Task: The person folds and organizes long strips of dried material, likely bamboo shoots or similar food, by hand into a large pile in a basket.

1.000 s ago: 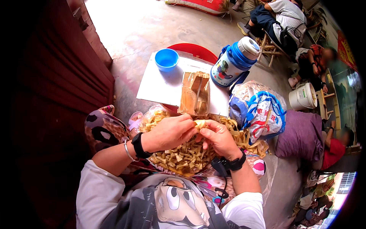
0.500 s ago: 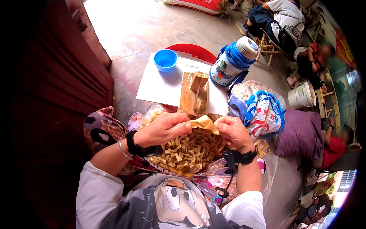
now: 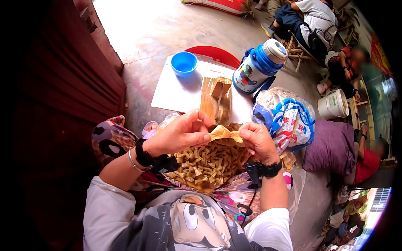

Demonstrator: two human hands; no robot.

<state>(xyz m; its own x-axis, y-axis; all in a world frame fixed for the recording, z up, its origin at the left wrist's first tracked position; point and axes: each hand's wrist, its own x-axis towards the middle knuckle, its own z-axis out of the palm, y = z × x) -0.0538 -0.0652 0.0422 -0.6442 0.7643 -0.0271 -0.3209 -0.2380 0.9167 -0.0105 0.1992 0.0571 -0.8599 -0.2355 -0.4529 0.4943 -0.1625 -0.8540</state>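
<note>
Over the knot heap (image 3: pixel 207 165), the right hand (image 3: pixel 260 143) pinches a knotted yellow strip (image 3: pixel 225 133), seemingly tightening, which calls for even tension; I cannot tell the left hand's (image 3: pixel 178 133) grip.

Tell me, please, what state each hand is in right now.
Left hand: index finger raised, thumb at the yellow strip; whether it grips cannot be told.
Right hand: closed, pinching the yellow strip's right end.

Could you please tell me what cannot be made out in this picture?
Head view: the right end of the yellow strip, hidden by the right hand.
Head view: most of the red round object, covered by the white board.
Head view: the far side of the red sack, cut off by the upper edge.
</note>
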